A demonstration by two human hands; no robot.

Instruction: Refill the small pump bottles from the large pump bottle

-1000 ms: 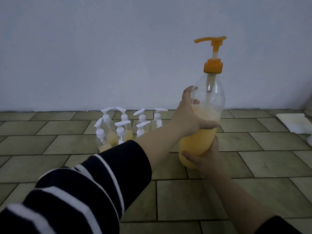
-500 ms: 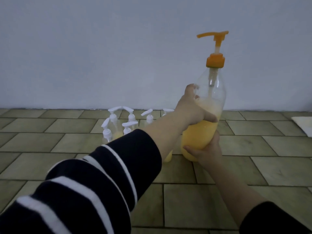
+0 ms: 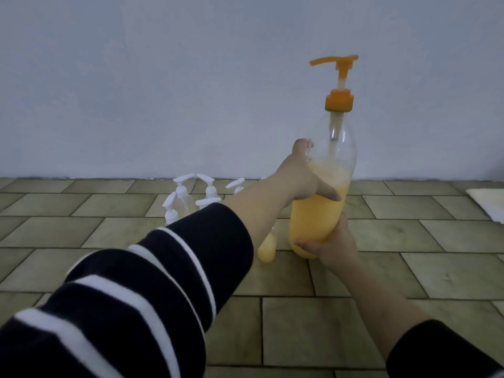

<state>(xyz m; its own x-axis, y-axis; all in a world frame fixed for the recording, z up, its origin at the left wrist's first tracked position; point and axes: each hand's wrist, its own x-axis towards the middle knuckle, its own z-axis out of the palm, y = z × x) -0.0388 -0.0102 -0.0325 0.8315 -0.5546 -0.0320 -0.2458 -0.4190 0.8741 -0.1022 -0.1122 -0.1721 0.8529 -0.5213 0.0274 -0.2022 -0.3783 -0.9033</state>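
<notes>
Head view: two hands on the big bottle

Head view shows me both hands wrapped around the large pump bottle. I am watching from far away, and this is what I see.

My left hand grips the bottle around its middle, with the thumb lying across the front and the fingers curled behind. My right hand holds it low down, near the bottom, with the fingers curled around the base. The bottle stands almost straight up. I cannot tell if its bottom touches the floor or is just above it.

The bottle is clear plastic. Yellow-orange liquid fills the lower part, and the top part is see-through. An orange pump sits on top, with its spout pointing to the left.

The small pump bottles stand in a bunch on the floor, close to the wall, to the left of the big bottle. They have white pump tops. My left arm, in a dark sleeve with white stripes, hides some of them. One small bottle with yellow liquid peeks out under that arm, just beside the big bottle.

A white cloth lies on the tiles at the far right.
</notes>
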